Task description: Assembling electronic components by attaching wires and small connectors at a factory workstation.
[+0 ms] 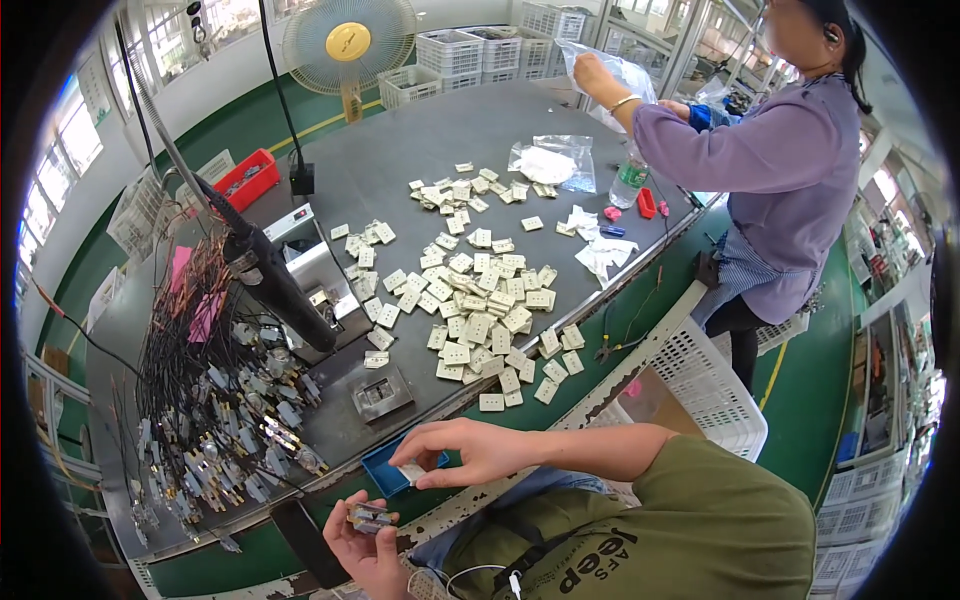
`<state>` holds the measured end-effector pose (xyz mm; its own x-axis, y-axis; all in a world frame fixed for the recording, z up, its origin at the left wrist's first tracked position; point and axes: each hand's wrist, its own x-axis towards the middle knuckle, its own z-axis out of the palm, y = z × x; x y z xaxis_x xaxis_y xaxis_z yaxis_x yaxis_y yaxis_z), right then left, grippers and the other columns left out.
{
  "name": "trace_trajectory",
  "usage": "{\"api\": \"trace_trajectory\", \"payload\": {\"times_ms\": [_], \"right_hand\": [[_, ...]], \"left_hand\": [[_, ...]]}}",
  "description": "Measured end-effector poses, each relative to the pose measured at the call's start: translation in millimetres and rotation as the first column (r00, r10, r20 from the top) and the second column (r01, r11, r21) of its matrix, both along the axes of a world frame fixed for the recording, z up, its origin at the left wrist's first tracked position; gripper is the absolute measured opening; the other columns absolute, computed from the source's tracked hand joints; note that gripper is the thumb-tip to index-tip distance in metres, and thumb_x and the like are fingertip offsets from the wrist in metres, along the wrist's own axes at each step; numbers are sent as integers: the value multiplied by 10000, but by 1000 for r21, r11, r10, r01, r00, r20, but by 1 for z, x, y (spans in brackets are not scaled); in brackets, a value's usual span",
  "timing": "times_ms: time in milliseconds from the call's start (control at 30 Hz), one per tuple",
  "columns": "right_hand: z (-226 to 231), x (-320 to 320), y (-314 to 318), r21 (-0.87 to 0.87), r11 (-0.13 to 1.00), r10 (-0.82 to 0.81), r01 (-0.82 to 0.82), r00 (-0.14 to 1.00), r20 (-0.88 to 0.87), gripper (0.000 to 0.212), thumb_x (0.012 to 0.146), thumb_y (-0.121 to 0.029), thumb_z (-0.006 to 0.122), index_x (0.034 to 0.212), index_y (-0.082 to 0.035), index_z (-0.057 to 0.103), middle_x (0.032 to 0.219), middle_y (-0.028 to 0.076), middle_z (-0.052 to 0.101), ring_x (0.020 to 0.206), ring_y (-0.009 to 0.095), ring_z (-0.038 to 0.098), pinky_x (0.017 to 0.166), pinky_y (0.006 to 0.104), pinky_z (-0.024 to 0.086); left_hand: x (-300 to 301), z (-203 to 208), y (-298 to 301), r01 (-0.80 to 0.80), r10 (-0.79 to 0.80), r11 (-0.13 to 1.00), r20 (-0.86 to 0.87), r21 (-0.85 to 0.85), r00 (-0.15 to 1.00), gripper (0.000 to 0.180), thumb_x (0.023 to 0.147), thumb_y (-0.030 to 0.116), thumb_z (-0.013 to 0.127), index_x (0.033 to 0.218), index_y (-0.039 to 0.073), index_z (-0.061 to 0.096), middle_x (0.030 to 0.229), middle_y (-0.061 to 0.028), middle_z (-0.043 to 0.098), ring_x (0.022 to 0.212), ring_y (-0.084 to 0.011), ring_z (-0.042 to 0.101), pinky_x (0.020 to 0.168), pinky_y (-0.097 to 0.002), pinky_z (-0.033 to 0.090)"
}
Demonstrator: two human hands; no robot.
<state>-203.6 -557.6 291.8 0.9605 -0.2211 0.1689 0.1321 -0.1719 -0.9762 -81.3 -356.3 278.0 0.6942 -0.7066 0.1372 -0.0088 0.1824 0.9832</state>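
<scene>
Head view, lower centre: left hand point(374, 552) cradles a grey-and-metal component point(370, 517); right hand point(478, 452) pinches a pale flat piece point(411, 474) between thumb and fingers, by blue tray point(380, 472). Upper left: red bin point(257, 192), grey parts point(243, 180) inside.

The right hand point(465, 452) partly hides its pale piece point(412, 472) and the blue tray point(379, 469) behind, the left hand point(368, 556) its metal part point(370, 517).
</scene>
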Motion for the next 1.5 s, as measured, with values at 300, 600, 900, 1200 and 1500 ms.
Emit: {"api": "trace_trajectory", "payload": {"times_ms": [300, 600, 900, 1200, 1500], "right_hand": [[1, 1, 6, -15, 1000, 18, -17, 999, 34, 369, 889, -176, 661, 1229, -68, 569, 1174, 92, 583, 923, 171, 585, 827, 308, 493], [8, 3, 16, -84, 996, 0, 13, 988, 154, 415, 858, -143, 680, 1245, -56, 555, 1228, 102, 577, 1088, 236, 570, 911, 342, 483], [1, 3, 14, -47, 999, -10, 18, 987, 163, 423, 855, -137, 683, 1247, -51, 550, 1230, 102, 572, 1072, 236, 576, 908, 345, 488], [4, 3, 18, -39, 999, -8, 17, 977, 214, 504, 857, -112, 662, 1322, -38, 481, 1211, 130, 546, 1059, 251, 571, 877, 353, 484], [7, 7, 25, -112, 993, 0, 32, 961, 277, 505, 822, -79, 665, 1293, -40, 487, 1199, 131, 517, 1059, 274, 558, 874, 349, 480]], "left_hand": [[2, -5, 3, 23, -23, 1000, 46, 6, 999, 647, 855, 225, 706, 1363, 40, 350, 1265, -173, 486, 1019, -216, 568, 786, -298, 533], [0, -5, 7, 7, -8, 999, 31, 34, 999, 688, 849, 264, 716, 1371, 39, 327, 1268, -171, 499, 1050, -223, 566, 894, -327, 481], [0, -6, 5, 2, -4, 999, 37, 46, 999, 692, 858, 286, 702, 1377, 40, 315, 1286, -166, 493, 1064, -229, 561, 913, -329, 471], [1, -8, 4, 13, -16, 999, 61, 50, 998, 695, 856, 293, 703, 1377, 41, 317, 1300, -157, 486, 1074, -226, 548, 913, -323, 462], [-1, -13, 3, -32, 31, 999, 49, 12, 998, 707, 842, 297, 720, 1375, 24, 345, 1297, -161, 495, 1114, -232, 524, 976, -340, 421]]}}
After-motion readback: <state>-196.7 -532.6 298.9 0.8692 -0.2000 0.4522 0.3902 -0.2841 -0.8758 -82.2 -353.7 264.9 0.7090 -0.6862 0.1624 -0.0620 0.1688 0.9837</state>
